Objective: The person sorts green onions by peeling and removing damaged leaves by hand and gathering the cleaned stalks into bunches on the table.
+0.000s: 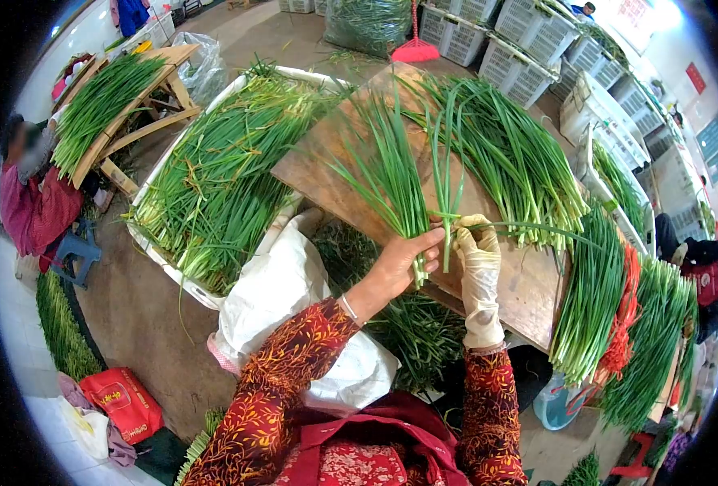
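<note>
Gripping a green bunch (pixel 395 182) in the left hand (pixel 407 257), with fingers wrapped snug near the pale ends. Pinching a long leaf (pixel 545 231) with the right hand (pixel 474 243), thumb and fingertips pressed together, in a pale glove (pixel 481 292). With a few stalks (pixel 446 190) between both hands; cannot tell in which grip. Held up over a brown board (pixel 327 158), beside a big pile (pixel 513 162) on the same wood. To the left, a white tub (pixel 177 279) full of greens (pixel 221 170), and a white sack (pixel 270 283) just below. To the right, more bundles (pixel 590 296) and red string (pixel 628 308). Farther off, a person (pixel 43 202) by a loaded bench (pixel 182 89), a red broom (pixel 416 51) and stacked baskets (pixel 521 69).
</note>
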